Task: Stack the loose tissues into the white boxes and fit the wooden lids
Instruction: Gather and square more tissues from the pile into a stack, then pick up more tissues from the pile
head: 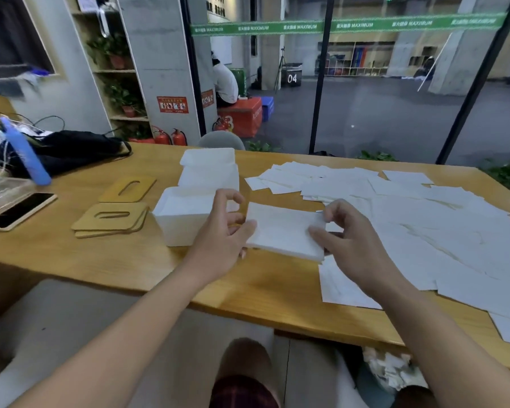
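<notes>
Squaring tissue stack [283, 231], both hands [223, 231] gripping

Matt white paper is seen in the tissues [424, 231]; smooth light wood in the lids [112, 219] and the glossy table [100, 260].

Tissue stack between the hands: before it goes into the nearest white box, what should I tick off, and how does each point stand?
1. Left hand holds the tissue stack at its left edge: ok.
2. Right hand holds its right edge: ok.
3. Stack edges squared: cannot tell.
4. Nearest white box is open on top: ok.
5. Room left inside that box: cannot tell.
6. Wooden lids lie beside the box, none fitted: ok.
</notes>
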Action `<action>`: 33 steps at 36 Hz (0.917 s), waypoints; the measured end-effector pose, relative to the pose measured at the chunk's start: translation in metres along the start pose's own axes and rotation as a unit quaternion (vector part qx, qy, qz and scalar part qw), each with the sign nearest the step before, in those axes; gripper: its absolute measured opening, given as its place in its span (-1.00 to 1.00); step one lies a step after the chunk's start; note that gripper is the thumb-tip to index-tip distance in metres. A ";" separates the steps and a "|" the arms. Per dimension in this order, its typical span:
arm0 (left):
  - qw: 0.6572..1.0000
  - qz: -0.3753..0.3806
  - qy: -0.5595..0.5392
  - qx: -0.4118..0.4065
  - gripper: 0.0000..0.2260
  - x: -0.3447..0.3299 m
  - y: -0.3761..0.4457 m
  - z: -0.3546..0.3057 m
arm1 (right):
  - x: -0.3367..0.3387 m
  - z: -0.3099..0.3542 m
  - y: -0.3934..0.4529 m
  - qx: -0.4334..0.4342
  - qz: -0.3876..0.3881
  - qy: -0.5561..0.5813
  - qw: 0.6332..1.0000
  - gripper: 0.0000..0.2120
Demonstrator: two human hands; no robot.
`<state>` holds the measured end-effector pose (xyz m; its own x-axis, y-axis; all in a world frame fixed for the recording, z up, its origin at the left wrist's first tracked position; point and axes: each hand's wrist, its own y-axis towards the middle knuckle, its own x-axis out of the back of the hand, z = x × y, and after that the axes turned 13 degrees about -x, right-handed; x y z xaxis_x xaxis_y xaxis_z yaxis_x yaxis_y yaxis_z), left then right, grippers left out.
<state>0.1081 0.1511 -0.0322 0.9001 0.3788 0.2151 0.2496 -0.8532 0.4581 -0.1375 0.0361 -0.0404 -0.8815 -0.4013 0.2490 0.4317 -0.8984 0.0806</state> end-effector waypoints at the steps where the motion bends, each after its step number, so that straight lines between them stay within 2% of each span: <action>1: 1.000 0.002 0.014 -0.006 -0.76 0.011 -0.001 -0.002 | -0.009 0.005 0.002 0.008 0.003 -0.003 1.000 -0.80; 6: 0.995 0.021 0.094 -0.033 -0.96 0.067 0.002 0.001 | -0.055 0.026 0.020 0.022 -0.022 -0.016 0.999 -0.81; 10: 0.991 -0.002 0.134 -0.027 -0.90 0.105 0.012 0.010 | -0.090 0.045 0.035 0.013 -0.004 -0.011 1.000 -0.80; 15: 0.979 -0.044 0.199 -0.022 -0.85 0.139 0.034 0.018 | -0.118 0.070 0.062 0.019 0.066 -0.054 0.996 -0.88; 20: 0.942 0.003 0.337 -0.002 -0.84 0.157 0.050 0.029 | -0.148 0.084 0.094 0.024 0.017 -0.135 0.990 -0.89; 24: 0.893 0.033 0.448 0.027 -0.82 0.160 0.058 0.040 | -0.164 0.081 0.107 0.060 0.025 -0.245 0.967 -0.81; 29: 0.854 0.070 0.515 0.018 -0.83 0.162 0.057 0.051 | -0.171 0.073 0.112 0.074 0.031 -0.311 0.947 -0.80; 33: 0.842 0.086 0.532 0.027 -0.83 0.162 0.061 0.051 | -0.171 0.069 0.115 0.106 0.004 -0.431 0.896 -0.73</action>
<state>0.2871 0.1425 -0.0136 0.1037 0.3295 0.9384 0.1899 -0.9327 0.3065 0.0763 0.0136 -0.0072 -0.4425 -0.0394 0.8959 0.5446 -0.8055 0.2335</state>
